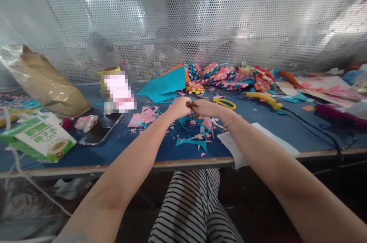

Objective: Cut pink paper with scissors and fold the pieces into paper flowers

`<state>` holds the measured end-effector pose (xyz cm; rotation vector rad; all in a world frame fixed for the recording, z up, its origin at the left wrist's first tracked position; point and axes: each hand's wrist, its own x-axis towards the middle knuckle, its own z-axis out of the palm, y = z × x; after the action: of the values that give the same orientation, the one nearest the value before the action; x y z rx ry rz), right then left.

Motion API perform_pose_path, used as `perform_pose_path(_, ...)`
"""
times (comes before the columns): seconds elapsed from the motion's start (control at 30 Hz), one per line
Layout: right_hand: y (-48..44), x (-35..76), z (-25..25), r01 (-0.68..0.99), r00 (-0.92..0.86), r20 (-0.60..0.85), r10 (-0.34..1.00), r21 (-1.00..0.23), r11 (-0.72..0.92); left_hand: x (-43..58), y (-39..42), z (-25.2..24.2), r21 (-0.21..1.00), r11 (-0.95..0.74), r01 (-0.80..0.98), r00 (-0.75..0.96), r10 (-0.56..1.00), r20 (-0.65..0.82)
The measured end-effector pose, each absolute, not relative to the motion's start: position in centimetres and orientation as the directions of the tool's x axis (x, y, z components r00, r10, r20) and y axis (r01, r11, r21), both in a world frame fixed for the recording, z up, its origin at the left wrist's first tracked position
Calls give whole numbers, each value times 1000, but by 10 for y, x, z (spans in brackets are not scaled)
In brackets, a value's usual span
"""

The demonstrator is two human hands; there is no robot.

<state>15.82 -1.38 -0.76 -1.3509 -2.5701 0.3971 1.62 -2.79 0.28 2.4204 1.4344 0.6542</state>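
Note:
My left hand [180, 106] and my right hand [205, 108] meet above the middle of the table, their fingers closed and touching. Whatever is between the fingers is hidden or too small to name. Below them lie pink and blue paper scraps [195, 144], with more pink cut paper [145, 116] left of my left hand. Just beyond my right wrist rest yellow-handled scissors [229, 103]. A blue paper sheet [168, 85] leans behind my left hand. Fringed paper flowers [222, 75] in pink, blue and yellow are heaped at the back.
A yellow glue gun [262, 98] trails its black cord to the right. White paper [266, 139] overhangs the front edge under my right forearm. At left are a phone [100, 130], a green-white carton [43, 137] and a brown bag [54, 78]. A perforated metal panel [183, 13] bounds the back.

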Motion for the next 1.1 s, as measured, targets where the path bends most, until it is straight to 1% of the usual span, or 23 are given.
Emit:
perform_pose_path(0.2, -13, 158, -8, 773, -570, 61, 819, -299, 560, 15, -27, 2, 421, -492, 762, 421, 870, 256)
perform_pose_path(0.33, -14, 159, -8, 769, -557, 71, 828, -332, 546, 15, -27, 1, 418, -490, 765, 420, 872, 252)
perform_pose_path(0.4, -14, 159, -8, 766, -553, 70, 830, -348, 540, 15, -26, 1, 397, -489, 777, 418, 872, 256)
perform_pose_path(0.53, -11, 159, -11, 747, -576, 19, 817, -393, 536, 14, -26, -1, 351, -503, 790, 435, 863, 256)
perform_pose_path(0.8, -9, 160, -14, 724, -593, 8, 805, -434, 537, 14, -27, 0, 353, -489, 797, 435, 872, 226)
perform_pose_path(0.97, -11, 159, -13, 719, -590, 12, 807, -447, 533, 14, -25, -1, 353, -498, 792, 442, 867, 231)
perform_pose_path(1.1, -11, 159, -12, 732, -583, 9, 813, -429, 529, 14, -24, -1, 350, -500, 792, 443, 866, 234)
